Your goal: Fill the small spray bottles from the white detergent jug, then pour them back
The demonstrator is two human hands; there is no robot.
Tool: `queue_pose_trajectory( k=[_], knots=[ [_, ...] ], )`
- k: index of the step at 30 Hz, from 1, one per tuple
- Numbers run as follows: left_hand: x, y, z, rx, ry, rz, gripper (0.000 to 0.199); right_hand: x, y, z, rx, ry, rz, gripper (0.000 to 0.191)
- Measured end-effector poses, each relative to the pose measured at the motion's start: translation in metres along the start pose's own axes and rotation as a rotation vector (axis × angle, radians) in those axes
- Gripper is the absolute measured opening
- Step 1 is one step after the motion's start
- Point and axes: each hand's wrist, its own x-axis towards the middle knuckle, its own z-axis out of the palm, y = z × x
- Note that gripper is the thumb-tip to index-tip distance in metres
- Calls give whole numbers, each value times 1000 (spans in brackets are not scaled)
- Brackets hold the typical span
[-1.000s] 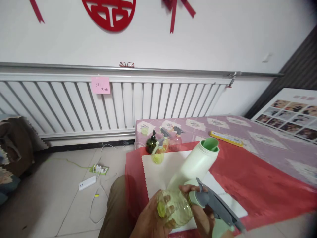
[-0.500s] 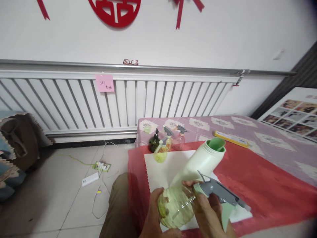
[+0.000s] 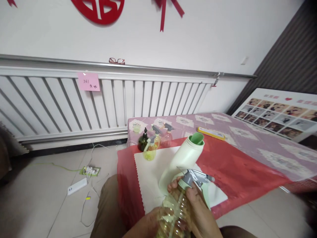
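A clear yellow-green ribbed spray bottle (image 3: 174, 216) is between my hands at the bottom centre, nearly upright, with a thin tube visible inside. My left hand (image 3: 150, 221) is wrapped round its body. Around the neck and the grey spray head (image 3: 190, 178) closes my right hand (image 3: 199, 208). Just behind stands a tall pale-green container (image 3: 182, 157), tilted in view, its mouth open. It rests on a white cloth (image 3: 148, 175) laid over a red cloth (image 3: 237, 162).
Several small bottles, among them a dark green pump bottle (image 3: 143, 142) and a pink spray bottle (image 3: 167, 137), stand at the back left of the table. A yellow box (image 3: 211, 133) lies behind. A power strip (image 3: 90, 171) and white power bank (image 3: 77, 186) are on the floor.
The spray bottle has turned from lying slanted to nearly upright, and its head now sits on the neck. Both hands have moved with it. The view has swung to the right.
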Motion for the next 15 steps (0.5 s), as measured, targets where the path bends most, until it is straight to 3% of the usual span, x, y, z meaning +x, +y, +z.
queue_pose_trajectory(
  k=[2, 5, 11, 15],
  knots=[
    [-2, -3, -5, 58, -1, 32, 52, -1, 0, -1, 13, 14, 48, 30],
    [-6, -10, -15, 140, 47, 169, 78, -2, 3, -4, 0, 57, 51, 32],
    [-10, -23, -28, 636, 436, 350, 84, -7, 14, -2, -249, 76, -146, 27],
    [-8, -29, -34, 747, 492, 416, 87, -11, 16, 3, -361, 83, -162, 24]
  ],
)
